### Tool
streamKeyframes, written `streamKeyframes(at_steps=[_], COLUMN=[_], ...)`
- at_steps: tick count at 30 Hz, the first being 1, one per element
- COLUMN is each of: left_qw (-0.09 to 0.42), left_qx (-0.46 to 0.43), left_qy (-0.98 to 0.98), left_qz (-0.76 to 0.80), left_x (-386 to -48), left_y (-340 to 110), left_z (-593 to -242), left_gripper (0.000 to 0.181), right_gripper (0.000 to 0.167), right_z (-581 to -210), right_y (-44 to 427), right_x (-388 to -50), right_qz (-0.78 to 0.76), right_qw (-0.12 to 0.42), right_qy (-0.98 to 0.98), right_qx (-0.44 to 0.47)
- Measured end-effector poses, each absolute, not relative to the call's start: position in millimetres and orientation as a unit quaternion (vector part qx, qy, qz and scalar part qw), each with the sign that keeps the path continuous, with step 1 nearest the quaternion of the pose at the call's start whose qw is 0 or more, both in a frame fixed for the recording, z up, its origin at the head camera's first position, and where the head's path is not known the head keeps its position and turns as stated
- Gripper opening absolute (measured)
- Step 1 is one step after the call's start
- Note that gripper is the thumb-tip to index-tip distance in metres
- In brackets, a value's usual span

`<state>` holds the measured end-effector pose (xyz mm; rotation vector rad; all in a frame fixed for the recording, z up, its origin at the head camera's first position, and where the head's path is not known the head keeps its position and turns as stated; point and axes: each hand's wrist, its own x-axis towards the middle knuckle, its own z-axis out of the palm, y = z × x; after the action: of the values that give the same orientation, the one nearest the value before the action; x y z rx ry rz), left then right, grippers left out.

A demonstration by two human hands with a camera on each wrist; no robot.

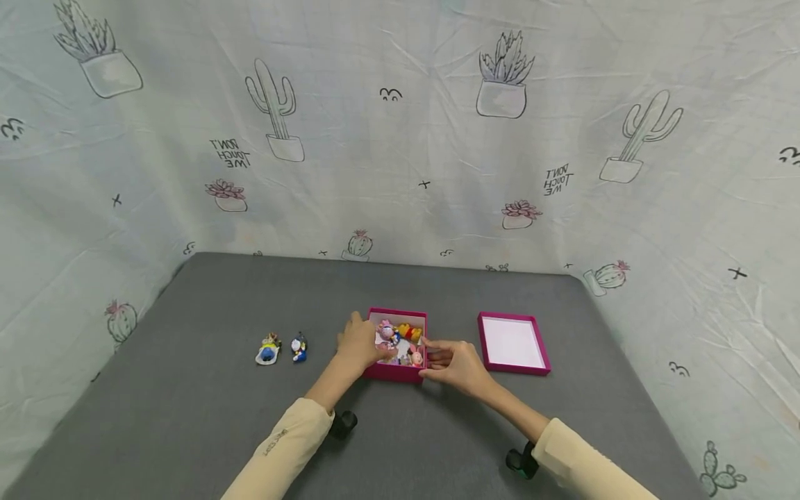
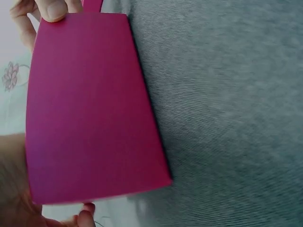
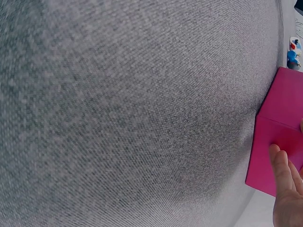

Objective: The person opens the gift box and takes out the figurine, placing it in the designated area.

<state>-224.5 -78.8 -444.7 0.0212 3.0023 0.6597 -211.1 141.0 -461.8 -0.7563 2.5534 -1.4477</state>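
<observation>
A magenta open-topped box (image 1: pixel 394 373) stands between the two hands. My left hand (image 1: pixel 358 347) grips its left side, with the thumb over the box's inside. On the right side, my right hand (image 1: pixel 459 364) holds the box near its front corner, thumb at the front and fingers along the wall. Small figurines lie inside: a yellow bear in a red top (image 1: pixel 409 331), a pink figurine (image 1: pixel 386 330) at the back and another pink figurine (image 1: pixel 415 356) near the right wall. In the left wrist view, the front wall (image 2: pixel 90 109) fills much of the picture.
A magenta lid (image 1: pixel 514 342) with a white inside lies to the right of the box. Two small figurines sit on the left: one blue and white with a yellow top (image 1: pixel 267 351), one blue and white (image 1: pixel 299 347). Grey cloth (image 1: pixel 431 444) covers the table.
</observation>
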Motion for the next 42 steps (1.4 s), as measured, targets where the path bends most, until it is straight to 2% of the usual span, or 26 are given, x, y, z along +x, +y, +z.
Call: streamKeyframes(at_steps=[4, 11, 15, 18, 25, 33, 37, 42], left_qw=[0.026, 0.002, -0.014, -0.013, 0.052, 0.06, 0.074, 0.068], left_qx=[0.012, 0.019, 0.019, 0.026, 0.032, 0.026, 0.024, 0.018], left_qy=[0.982, 0.977, 0.98, 0.98, 0.971, 0.972, 0.97, 0.973], left_qz=[0.184, 0.213, 0.198, 0.197, 0.233, 0.226, 0.228, 0.219], left_x=[-227.6, -228.3, -231.5, -234.0, -236.3, -237.3, -237.7, -237.6], left_y=[-78.0, -79.3, -77.7, -79.3, -83.7, -83.5, -85.2, -83.3], left_z=[-442.5, -443.5, -444.9, -444.9, -439.0, -443.4, -446.2, -447.4], left_gripper=[0.052, 0.022, 0.015, 0.017, 0.027, 0.023, 0.031, 0.042], right_gripper=[0.053, 0.052, 0.053, 0.053, 0.052, 0.052, 0.052, 0.052], right_z=[-461.0, -458.6, -457.8, -457.8, -457.9, -460.8, -462.1, -463.0], right_y=[140.9, 142.1, 142.2, 141.9, 142.1, 141.9, 141.2, 141.1], right_x=[-212.0, -213.1, -214.4, -215.0, -214.6, -211.8, -210.2, -210.4], right_qz=[-0.478, -0.478, -0.48, -0.48, -0.478, -0.483, -0.486, -0.486], right_qw=[0.054, 0.045, 0.05, 0.051, 0.048, 0.049, 0.058, 0.062], right_qy=[0.841, 0.842, 0.842, 0.843, 0.844, 0.841, 0.839, 0.839], right_qx=[-0.248, -0.246, -0.24, -0.238, -0.239, -0.238, -0.238, -0.236])
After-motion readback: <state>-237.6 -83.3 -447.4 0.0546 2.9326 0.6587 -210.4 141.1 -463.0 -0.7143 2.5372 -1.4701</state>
